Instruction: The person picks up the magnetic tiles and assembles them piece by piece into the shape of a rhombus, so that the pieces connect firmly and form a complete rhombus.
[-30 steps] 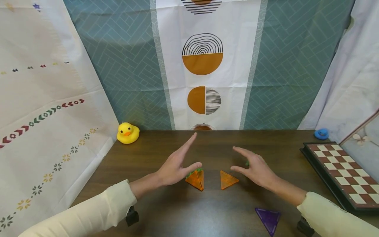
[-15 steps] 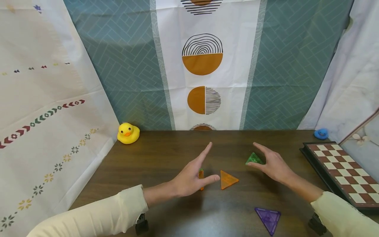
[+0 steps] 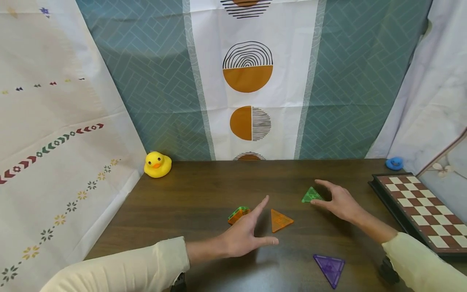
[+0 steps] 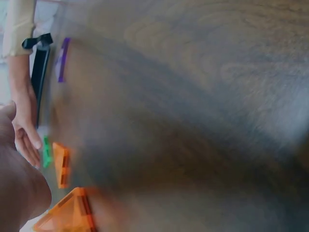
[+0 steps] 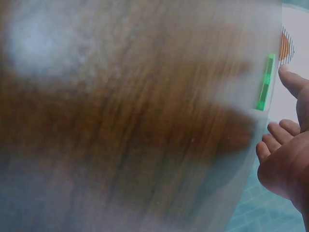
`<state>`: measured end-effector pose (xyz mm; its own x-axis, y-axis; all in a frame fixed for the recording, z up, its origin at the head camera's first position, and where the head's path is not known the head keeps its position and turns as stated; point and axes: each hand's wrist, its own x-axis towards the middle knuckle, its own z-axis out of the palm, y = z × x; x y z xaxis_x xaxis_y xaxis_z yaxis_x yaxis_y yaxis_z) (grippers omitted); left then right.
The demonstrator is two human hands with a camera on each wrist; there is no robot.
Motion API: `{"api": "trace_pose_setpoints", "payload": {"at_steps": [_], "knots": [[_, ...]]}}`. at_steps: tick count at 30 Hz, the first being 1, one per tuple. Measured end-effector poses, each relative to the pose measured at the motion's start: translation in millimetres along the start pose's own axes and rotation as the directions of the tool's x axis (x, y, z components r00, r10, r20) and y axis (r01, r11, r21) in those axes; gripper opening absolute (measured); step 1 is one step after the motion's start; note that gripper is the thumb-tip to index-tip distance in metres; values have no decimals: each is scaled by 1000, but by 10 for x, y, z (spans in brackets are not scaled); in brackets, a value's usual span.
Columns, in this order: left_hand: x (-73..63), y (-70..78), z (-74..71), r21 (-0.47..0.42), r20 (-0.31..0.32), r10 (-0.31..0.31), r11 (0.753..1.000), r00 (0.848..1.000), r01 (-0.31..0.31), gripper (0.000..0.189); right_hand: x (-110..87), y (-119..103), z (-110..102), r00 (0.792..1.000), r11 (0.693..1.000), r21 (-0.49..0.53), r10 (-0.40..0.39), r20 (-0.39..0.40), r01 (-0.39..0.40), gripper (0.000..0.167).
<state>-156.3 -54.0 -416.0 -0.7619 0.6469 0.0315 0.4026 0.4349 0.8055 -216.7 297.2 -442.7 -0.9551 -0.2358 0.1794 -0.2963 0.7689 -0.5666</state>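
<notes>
My left hand (image 3: 243, 238) hovers above the table with thumb and fingers spread, holding nothing. It partly hides a joined piece of orange and green triangular tiles (image 3: 234, 216) behind it. To the right of that hand, a flat orange triangular tile (image 3: 281, 221) lies on the wood. My right hand (image 3: 341, 204) reaches in from the right, fingers and thumb parted around the near corner of a green triangular tile (image 3: 311, 195). In the right wrist view the green tile (image 5: 266, 84) shows apart from the thumb and fingers. A purple triangular tile (image 3: 330, 269) lies nearer the front.
The tiles lie on a dark wooden table (image 3: 204, 182). A yellow rubber duck (image 3: 157, 164) stands at the back left and a small blue duck (image 3: 395, 163) at the back right. A checkered board (image 3: 419, 211) lines the right side. Patterned cloths hang behind.
My left hand has moved right and nearer the front, past the joined orange piece. My right hand has moved right, uncovering the green tile. The tiles stay in place.
</notes>
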Motion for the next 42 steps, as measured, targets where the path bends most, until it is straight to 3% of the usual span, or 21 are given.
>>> {"api": "trace_pose_setpoints", "payload": {"at_steps": [11, 22, 33, 42], "knots": [[-83, -89, 203, 43, 50, -66, 997, 997, 64, 101, 34, 113, 16, 1000, 999, 35, 0, -9, 1, 68], [-135, -184, 333, 197, 20, 14, 980, 1000, -17, 92, 32, 131, 23, 999, 998, 65, -2, 32, 0, 66], [-120, -229, 373, 277, 22, 75, 958, 997, -79, 89, 33, 129, 9, 999, 996, 93, -19, 42, 15, 65], [-123, -240, 384, 288, 22, 85, 954, 996, -88, 89, 32, 148, 30, 999, 995, 98, -27, 40, 23, 63]]}}
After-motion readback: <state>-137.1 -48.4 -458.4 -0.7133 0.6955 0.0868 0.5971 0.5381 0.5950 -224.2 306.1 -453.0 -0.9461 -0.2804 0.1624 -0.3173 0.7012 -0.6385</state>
